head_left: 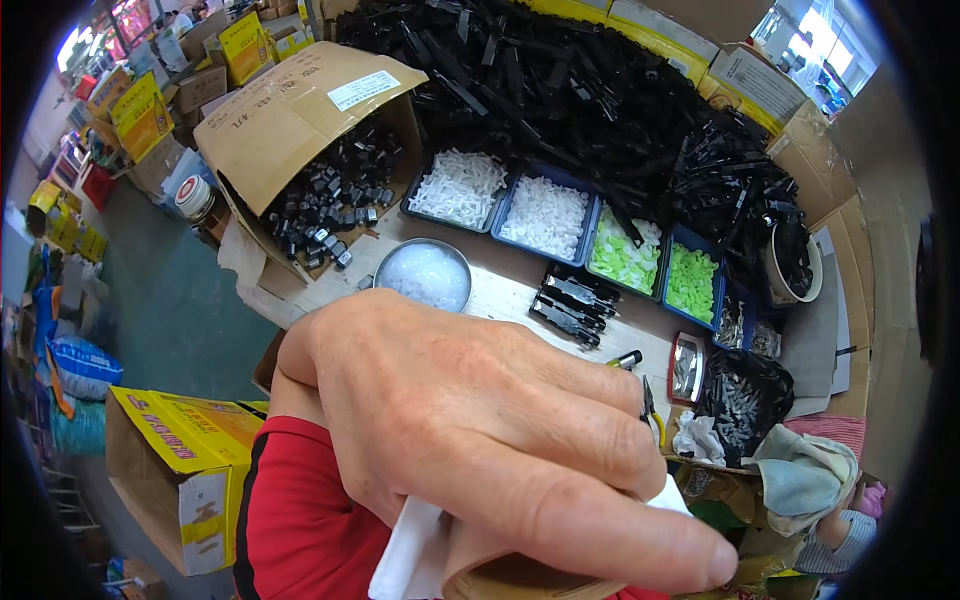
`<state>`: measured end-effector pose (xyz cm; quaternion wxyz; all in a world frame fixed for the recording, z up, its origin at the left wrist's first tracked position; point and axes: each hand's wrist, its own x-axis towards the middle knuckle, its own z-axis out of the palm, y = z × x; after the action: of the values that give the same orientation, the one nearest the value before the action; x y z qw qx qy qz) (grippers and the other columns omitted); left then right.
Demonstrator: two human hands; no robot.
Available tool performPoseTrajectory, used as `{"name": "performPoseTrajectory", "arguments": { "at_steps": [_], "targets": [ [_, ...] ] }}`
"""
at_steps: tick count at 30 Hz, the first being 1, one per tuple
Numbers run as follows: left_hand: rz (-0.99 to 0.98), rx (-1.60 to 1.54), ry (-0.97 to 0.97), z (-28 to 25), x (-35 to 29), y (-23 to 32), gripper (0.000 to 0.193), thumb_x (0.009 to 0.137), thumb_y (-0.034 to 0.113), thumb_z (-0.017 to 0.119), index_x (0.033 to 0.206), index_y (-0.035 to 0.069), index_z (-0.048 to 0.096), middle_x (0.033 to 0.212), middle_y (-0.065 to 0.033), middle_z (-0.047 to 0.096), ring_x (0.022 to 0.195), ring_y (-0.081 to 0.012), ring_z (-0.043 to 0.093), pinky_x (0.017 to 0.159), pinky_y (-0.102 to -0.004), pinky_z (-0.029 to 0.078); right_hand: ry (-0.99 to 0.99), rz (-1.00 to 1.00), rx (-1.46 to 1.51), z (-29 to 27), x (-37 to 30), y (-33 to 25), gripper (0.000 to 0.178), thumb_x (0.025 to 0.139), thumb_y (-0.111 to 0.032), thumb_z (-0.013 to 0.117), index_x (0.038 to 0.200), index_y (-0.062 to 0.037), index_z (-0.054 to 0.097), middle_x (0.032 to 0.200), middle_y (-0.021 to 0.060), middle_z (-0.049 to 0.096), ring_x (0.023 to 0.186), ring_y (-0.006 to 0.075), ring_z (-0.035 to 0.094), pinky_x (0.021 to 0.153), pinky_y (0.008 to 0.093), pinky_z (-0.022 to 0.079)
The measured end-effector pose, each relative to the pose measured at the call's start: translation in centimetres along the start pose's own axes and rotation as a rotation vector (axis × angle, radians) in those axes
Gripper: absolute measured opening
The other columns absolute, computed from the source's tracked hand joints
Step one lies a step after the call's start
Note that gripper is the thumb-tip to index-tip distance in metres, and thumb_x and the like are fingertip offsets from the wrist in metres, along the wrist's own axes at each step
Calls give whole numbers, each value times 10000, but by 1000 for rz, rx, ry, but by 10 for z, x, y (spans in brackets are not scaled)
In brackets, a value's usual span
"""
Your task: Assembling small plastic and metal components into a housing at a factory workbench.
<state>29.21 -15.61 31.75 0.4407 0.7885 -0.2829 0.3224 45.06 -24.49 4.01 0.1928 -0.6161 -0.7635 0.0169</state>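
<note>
My left hand [480, 400] is large and close in the middle of the view, its back toward me and its fingers reaching right. Its arm, in a red sleeve [310, 510], comes from the lower left. The fingers are closed over a brown cardboard tube [490, 565] with white paper [412, 550] around it, cut off by the lower edge. Beyond the hand stands a round metal bowl [425, 275] of whitish translucent pieces. Several dark metal-and-black parts [575, 305] lie in a row on the light worktop [505, 283]. My right hand does not show.
Blue trays hold white pieces [545, 215] and green pieces [690, 283]. Behind them rises a heap of black plastic parts [560, 90]. A tipped carton [300, 90] spills small dark blocks [335, 195]. Yellow-handled pliers [655, 415] and a red-rimmed dish [686, 367] lie right. A yellow carton [185, 440] stands lower left.
</note>
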Motion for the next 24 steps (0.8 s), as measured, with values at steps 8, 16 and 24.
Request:
{"name": "performPoseTrajectory", "arguments": {
  "at_steps": [8,16,24],
  "targets": [
    [72,132,139,11,-4,-3,196,738,72,681,921,2,665,639,-97,586,468,-106,505,345,-171,360,-9,-23,19,1,1,-1,359,763,-101,560,1122,-112,549,1283,-2,461,1119,187,448,930,468,270],
    [169,92,288,16,-9,-9,152,807,95,616,925,15,669,606,-92,558,453,-99,482,331,-165,343,-38,-15,6,-3,2,-1,378,757,-92,562,1135,-112,542,1288,3,456,1124,188,442,936,464,269],
    [279,171,225,10,-10,-9,190,865,145,552,959,19,658,608,-94,551,447,-91,464,314,-175,310,-35,-38,0,0,4,-1,396,747,-94,576,1141,-112,537,1284,2,459,1112,192,450,927,458,273]
  ]
}}
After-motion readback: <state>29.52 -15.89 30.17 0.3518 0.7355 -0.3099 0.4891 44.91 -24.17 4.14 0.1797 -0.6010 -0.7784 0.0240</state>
